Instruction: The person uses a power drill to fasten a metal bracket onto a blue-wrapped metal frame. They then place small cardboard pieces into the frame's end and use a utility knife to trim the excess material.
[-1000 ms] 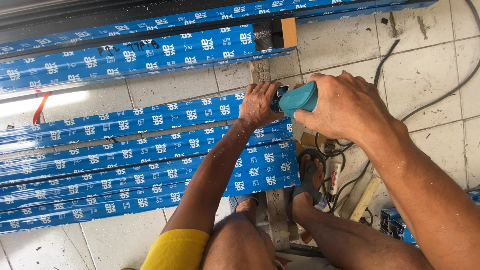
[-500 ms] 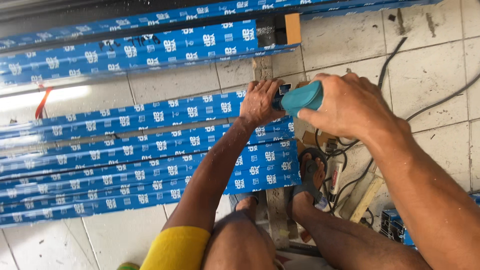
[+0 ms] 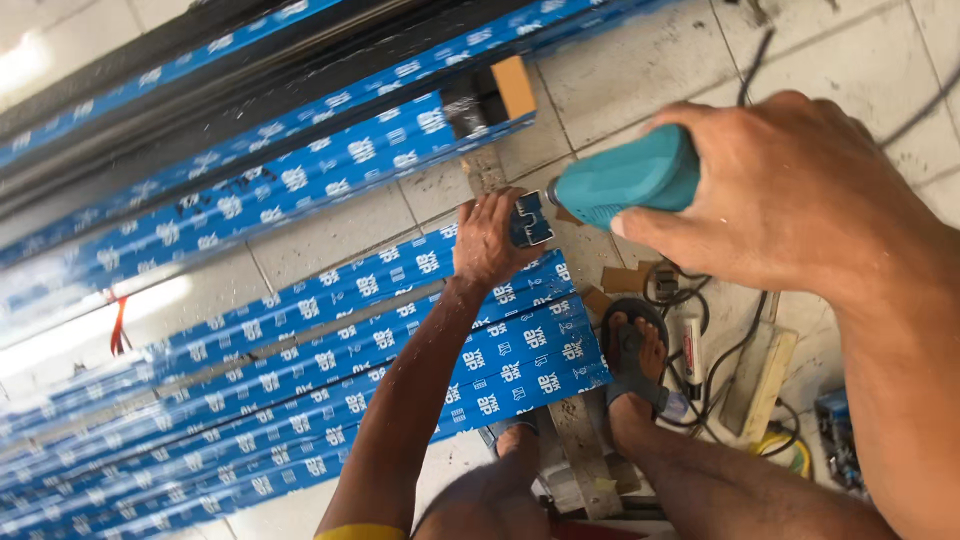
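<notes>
Since half a second ago we have kept the same grip on tool and profile, and the view sits closer over both hands.

From the head camera, our right hand (image 3: 800, 195) has its fingers closed round a teal power tool (image 3: 625, 180), a smooth, rounded plastic body whose nose points left. Our left hand (image 3: 487, 240) presses down on the end of a profile (image 3: 350, 305), fingers curled over its cut end, where a dark hollow section shows just beside the tool's nose. That profile is long, straight metal wrapped in glossy blue printed film, lying among a stack of like profiles on the pale tiled floor (image 3: 640, 70). Black cables (image 3: 745, 345) loop near our sandalled foot (image 3: 632, 370).
</notes>
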